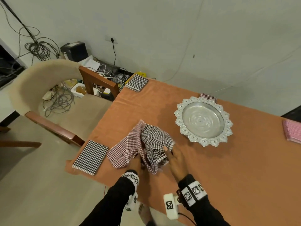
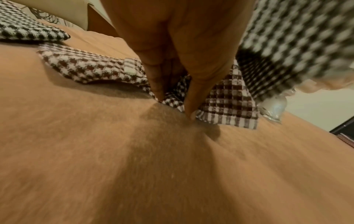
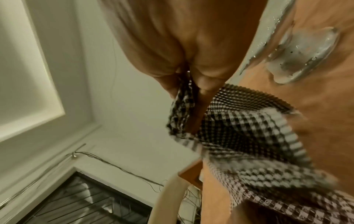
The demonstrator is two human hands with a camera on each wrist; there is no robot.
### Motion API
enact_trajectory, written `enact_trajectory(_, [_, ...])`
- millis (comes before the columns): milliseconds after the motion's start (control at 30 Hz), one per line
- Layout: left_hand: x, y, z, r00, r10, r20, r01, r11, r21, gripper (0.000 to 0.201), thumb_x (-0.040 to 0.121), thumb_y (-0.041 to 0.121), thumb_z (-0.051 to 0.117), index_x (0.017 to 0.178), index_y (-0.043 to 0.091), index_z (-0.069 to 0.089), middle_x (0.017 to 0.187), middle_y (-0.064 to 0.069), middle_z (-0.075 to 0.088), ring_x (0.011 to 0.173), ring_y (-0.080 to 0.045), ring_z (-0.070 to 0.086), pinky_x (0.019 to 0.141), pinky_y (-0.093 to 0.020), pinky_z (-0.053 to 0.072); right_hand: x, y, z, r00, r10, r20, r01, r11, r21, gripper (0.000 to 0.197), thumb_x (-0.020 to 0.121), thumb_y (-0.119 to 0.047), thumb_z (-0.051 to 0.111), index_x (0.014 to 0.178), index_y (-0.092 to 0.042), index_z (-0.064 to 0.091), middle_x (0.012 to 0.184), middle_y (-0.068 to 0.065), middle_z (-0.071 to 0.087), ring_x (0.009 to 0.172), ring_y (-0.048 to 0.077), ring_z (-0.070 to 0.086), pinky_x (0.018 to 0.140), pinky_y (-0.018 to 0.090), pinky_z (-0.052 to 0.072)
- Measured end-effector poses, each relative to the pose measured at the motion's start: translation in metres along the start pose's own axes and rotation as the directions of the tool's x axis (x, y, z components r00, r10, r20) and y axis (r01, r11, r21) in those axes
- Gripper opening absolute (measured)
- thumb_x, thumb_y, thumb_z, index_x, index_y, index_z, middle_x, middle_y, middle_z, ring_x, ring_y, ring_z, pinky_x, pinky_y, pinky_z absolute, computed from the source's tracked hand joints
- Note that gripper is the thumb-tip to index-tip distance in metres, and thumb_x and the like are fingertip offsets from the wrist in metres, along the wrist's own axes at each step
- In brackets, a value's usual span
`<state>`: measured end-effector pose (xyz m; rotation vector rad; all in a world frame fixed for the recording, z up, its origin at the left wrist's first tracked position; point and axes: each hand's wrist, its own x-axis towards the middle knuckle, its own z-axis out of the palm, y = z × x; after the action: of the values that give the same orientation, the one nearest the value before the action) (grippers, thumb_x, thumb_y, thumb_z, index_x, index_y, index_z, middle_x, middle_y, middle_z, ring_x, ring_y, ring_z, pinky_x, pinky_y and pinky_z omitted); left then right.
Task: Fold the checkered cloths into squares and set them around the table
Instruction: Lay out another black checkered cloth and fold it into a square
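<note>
Two unfolded cloths lie bunched together on the orange table (image 1: 228, 168): a maroon checkered cloth (image 1: 121, 150) and, on top of it, a black-and-white checkered cloth (image 1: 154, 139). My right hand (image 1: 173, 156) pinches a gathered edge of the black-and-white cloth (image 3: 239, 128), lifting it off the table. My left hand (image 1: 136, 162) reaches under the raised cloth. Its straight fingers (image 2: 157, 84) touch the table at the near edge of the maroon cloth (image 2: 226, 106). Folded black-and-white squares sit at the near left corner (image 1: 91, 158) and the far left corner (image 1: 137, 82).
An ornate silver plate (image 1: 179, 111) stands right of the cloths, with a folded maroon cloth (image 1: 209, 96) behind it. A pink folded cloth (image 1: 292, 132) lies at the right edge. A beige chair (image 1: 40, 75) stands left of the table, with cables on the floor beyond.
</note>
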<state>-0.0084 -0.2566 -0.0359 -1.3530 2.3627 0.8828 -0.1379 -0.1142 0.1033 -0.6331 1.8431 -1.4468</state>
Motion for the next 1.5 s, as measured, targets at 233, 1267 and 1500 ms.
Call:
enact_trajectory(233, [0.045, -0.006, -0.031, 0.987, 0.077, -0.138, -0.091, 0.991, -0.095, 0.089, 0.094, 0.009, 0.060, 0.161, 0.013, 0.001, 0.147, -0.019, 0.051, 0.120, -0.033, 0.061, 0.101, -0.040, 0.051, -0.078, -0.057, -0.076, 0.985, -0.091, -0.144, 0.102, 0.992, 0.076, 0.027, 0.104, -0.008, 0.048, 0.119, -0.011, 0.070, 0.118, 0.001, 0.075, 0.111, 0.018, 0.070, 0.092, 0.032, 0.056])
enact_trajectory(1267, [-0.271, 0.322, 0.095, 0.827, 0.348, -0.442, -0.556, 0.625, -0.548, 0.029, 0.085, 0.012, 0.080, 0.106, 0.032, 0.077, 0.099, 0.018, 0.076, 0.092, 0.000, 0.072, 0.082, -0.024, 0.058, -0.170, 0.037, -0.335, 0.922, -0.360, -0.145, 0.290, 0.888, -0.357, 0.048, 0.087, -0.018, 0.077, 0.130, -0.032, 0.060, 0.113, -0.013, 0.064, 0.094, 0.007, 0.065, 0.073, 0.027, 0.058])
enact_trajectory(1500, [-0.301, 0.346, 0.074, 0.868, 0.368, -0.334, -0.494, 0.563, -0.662, 0.014, 0.085, 0.026, 0.080, 0.097, 0.020, 0.081, 0.091, 0.003, 0.079, 0.085, -0.018, 0.075, 0.081, -0.050, 0.060, -0.171, 0.041, -0.360, 0.889, -0.443, 0.115, 0.448, 0.791, -0.416, 0.016, 0.091, -0.024, 0.067, 0.105, -0.025, 0.074, 0.108, -0.014, 0.068, 0.106, 0.007, 0.062, 0.091, 0.038, 0.051])
